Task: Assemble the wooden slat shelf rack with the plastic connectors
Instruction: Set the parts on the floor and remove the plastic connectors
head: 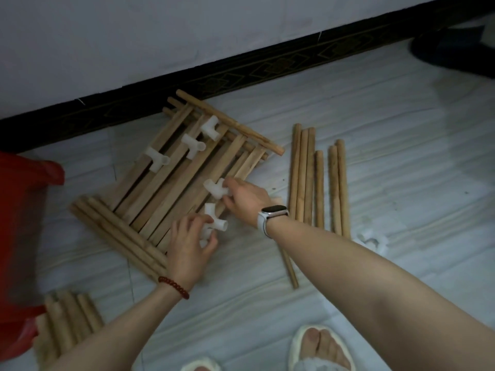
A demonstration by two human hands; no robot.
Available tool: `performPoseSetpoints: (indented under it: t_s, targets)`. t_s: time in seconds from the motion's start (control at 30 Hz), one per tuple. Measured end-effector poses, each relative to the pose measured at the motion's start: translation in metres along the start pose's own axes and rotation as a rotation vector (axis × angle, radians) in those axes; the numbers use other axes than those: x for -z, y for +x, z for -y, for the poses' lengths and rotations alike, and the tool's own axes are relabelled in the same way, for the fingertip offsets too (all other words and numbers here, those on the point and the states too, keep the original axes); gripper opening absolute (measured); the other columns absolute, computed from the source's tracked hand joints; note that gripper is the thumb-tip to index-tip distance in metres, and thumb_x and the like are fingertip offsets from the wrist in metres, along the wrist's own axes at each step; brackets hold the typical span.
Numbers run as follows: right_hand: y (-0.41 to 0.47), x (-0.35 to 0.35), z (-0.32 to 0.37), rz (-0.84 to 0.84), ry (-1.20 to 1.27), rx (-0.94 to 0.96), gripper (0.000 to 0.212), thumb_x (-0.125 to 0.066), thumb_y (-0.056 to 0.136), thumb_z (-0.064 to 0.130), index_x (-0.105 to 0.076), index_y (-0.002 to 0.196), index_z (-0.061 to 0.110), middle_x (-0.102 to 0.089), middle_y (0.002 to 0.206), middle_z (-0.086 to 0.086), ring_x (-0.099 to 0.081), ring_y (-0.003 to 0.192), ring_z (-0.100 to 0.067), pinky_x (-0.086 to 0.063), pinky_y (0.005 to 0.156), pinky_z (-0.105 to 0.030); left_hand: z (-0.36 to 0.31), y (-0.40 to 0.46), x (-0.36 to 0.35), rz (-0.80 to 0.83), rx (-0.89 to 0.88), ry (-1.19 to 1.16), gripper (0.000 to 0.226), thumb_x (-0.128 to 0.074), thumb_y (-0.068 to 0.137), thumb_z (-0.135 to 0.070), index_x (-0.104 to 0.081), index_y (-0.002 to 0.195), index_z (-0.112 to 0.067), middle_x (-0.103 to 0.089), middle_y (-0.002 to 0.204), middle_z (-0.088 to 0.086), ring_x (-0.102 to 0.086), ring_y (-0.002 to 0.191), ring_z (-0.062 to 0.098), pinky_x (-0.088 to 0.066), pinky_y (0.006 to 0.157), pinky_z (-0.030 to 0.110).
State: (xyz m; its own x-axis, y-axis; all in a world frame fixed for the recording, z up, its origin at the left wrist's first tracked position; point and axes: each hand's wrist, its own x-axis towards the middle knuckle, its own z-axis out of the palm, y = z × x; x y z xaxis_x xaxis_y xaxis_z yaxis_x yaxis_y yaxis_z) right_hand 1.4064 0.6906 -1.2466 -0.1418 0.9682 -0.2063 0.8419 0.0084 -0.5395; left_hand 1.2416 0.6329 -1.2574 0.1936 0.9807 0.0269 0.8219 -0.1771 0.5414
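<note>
A stack of wooden slat panels [171,172] lies on the pale floor, angled toward the wall. Three white plastic connectors [192,144] rest loose on its upper slats. My left hand [188,247] grips a white connector [214,223] at the stack's near edge. My right hand [246,200], with a white watch on the wrist, holds another white connector [215,187] on the slats just above. Both hands are close together.
Several loose wooden rods [316,180] lie upright to the right, one more [289,266] under my right forearm. Another rod bundle [67,322] sits bottom left beside a red bag [18,210]. More white connectors [372,238] lie at right. My slippered feet [318,346] are below.
</note>
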Motion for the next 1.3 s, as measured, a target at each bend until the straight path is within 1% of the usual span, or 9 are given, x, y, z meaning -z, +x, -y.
performPoseSetpoints:
  t_s: [0.13, 0.27, 0.43, 0.67, 0.8, 0.93, 1.0, 1.1, 1.3]
  targets:
    - [-0.03, 0.031, -0.023, -0.277, 0.321, -0.156, 0.029, -0.05, 0.093, 0.023, -0.05, 0.119, 0.011, -0.06, 0.11, -0.009, -0.06, 0.093, -0.026, -0.045, 0.073, -0.033, -0.026, 0.0, -0.014, 0.064, -0.096, -0.084, 0.024, -0.053, 0.079, -0.03, -0.059, 0.099, -0.019, -0.057, 0.099, 0.003, -0.047, 0.093, 0.02, -0.03, 0.078, 0.017]
    - [-0.086, 0.065, -0.104, -0.435, 0.192, -0.414, 0.028, -0.054, 0.09, 0.025, -0.056, 0.114, 0.011, -0.063, 0.109, -0.011, -0.06, 0.095, -0.029, -0.042, 0.074, -0.031, -0.086, -0.009, -0.052, 0.21, -0.059, -0.278, 0.022, -0.059, 0.084, -0.026, -0.06, 0.102, -0.015, -0.051, 0.103, -0.002, -0.043, 0.098, 0.018, -0.025, 0.079, 0.012]
    - [-0.155, 0.078, -0.179, -0.337, 0.094, -0.708, 0.03, -0.053, 0.088, 0.018, -0.055, 0.117, 0.008, -0.054, 0.109, -0.018, -0.056, 0.091, -0.032, -0.038, 0.075, -0.03, -0.171, -0.038, -0.097, 0.483, 0.053, -0.665, 0.028, -0.054, 0.077, -0.038, -0.054, 0.1, -0.022, -0.05, 0.104, -0.005, -0.043, 0.1, 0.008, -0.031, 0.084, 0.011]
    - [-0.185, 0.069, -0.203, -0.155, 0.266, -0.731, 0.016, -0.054, 0.088, 0.008, -0.059, 0.1, 0.017, -0.05, 0.094, -0.011, -0.05, 0.074, -0.022, -0.037, 0.072, -0.028, -0.214, -0.083, -0.138, 0.664, 0.092, -0.583, 0.025, -0.056, 0.089, -0.018, -0.051, 0.114, -0.017, -0.041, 0.115, -0.006, -0.033, 0.12, 0.015, -0.027, 0.102, 0.021]
    - [-0.194, 0.074, -0.208, -0.187, 0.405, -0.728, 0.022, -0.046, 0.093, 0.003, -0.066, 0.101, -0.001, -0.064, 0.1, -0.02, -0.059, 0.087, -0.026, -0.048, 0.073, -0.03, -0.23, -0.084, -0.141, 0.741, 0.098, -0.596, 0.036, -0.055, 0.09, -0.016, -0.046, 0.124, -0.018, -0.033, 0.131, 0.0, -0.026, 0.127, 0.016, -0.02, 0.106, 0.018]
    - [-0.201, 0.074, -0.202, -0.23, 0.401, -0.74, 0.028, -0.041, 0.097, 0.007, -0.065, 0.112, 0.002, -0.054, 0.122, -0.015, -0.046, 0.119, -0.023, -0.034, 0.101, -0.027, -0.245, -0.083, -0.137, 0.851, 0.166, -0.661, 0.058, -0.056, 0.09, -0.019, -0.028, 0.14, -0.021, -0.015, 0.147, 0.001, -0.012, 0.139, 0.017, -0.018, 0.114, 0.025]
    - [-0.197, 0.075, -0.199, -0.259, 0.37, -0.707, 0.029, -0.04, 0.098, 0.009, -0.062, 0.116, 0.0, -0.055, 0.125, -0.015, -0.046, 0.122, -0.025, -0.03, 0.101, -0.023, -0.247, -0.087, -0.131, 0.935, 0.108, -0.577, 0.067, -0.053, 0.091, -0.023, -0.015, 0.147, -0.023, 0.001, 0.154, 0.003, 0.003, 0.144, 0.019, -0.01, 0.115, 0.029]
    - [-0.181, 0.074, -0.185, -0.269, 0.278, -0.634, 0.042, -0.037, 0.092, 0.027, -0.063, 0.114, 0.003, -0.061, 0.122, -0.013, -0.052, 0.118, -0.027, -0.035, 0.099, -0.029, -0.239, -0.082, -0.118, 0.879, 0.051, -0.512, 0.061, -0.049, 0.091, -0.019, -0.024, 0.145, -0.029, 0.003, 0.156, 0.003, 0.006, 0.144, 0.018, -0.008, 0.113, 0.026]
    - [-0.127, 0.069, -0.144, -0.33, 0.235, -0.519, 0.035, -0.042, 0.087, 0.018, -0.065, 0.106, 0.001, -0.061, 0.113, -0.018, -0.052, 0.112, -0.033, -0.034, 0.097, -0.03, -0.171, -0.028, -0.089, 0.53, -0.088, -0.337, 0.026, -0.047, 0.088, -0.021, -0.065, 0.105, -0.016, -0.045, 0.129, 0.007, -0.04, 0.126, 0.02, -0.023, 0.1, 0.012]
